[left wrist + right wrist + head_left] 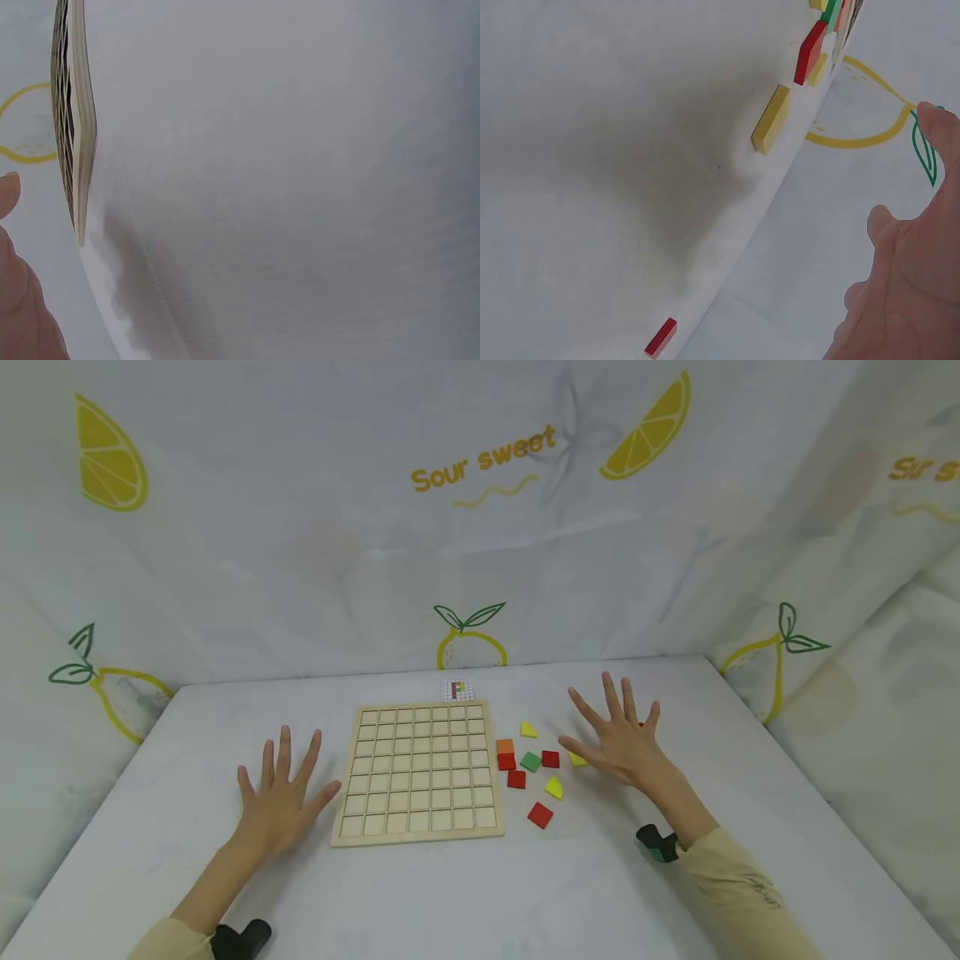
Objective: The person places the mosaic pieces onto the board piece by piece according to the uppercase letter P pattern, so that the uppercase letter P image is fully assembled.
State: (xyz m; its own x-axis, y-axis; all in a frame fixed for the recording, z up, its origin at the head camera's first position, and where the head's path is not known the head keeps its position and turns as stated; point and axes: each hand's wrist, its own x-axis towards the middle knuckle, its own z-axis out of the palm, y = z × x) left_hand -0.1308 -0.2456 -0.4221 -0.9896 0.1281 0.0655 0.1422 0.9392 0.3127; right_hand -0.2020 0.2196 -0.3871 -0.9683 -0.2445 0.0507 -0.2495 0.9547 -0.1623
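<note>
A square wooden grid board (417, 777) lies in the middle of the white table. My left hand (276, 810) is spread with straight fingers to its left, the thumb tip near the board's edge. On the other side my right hand (621, 745) is spread above the table, holding nothing. Between the board and that hand lie small tiles: an orange tile (505, 747), a green tile (531, 762), several red tiles (540, 815) and yellow quarter-round tiles (553, 787). In the right wrist view a yellow tile (772, 120) and a lone red tile (661, 337) lie below the hand.
A small printed pattern card (458, 689) with a coloured grid sits just behind the board. White lemon-print cloth (315, 543) hangs around the back and sides of the table. Dark wrist straps (657, 843) are on both arms.
</note>
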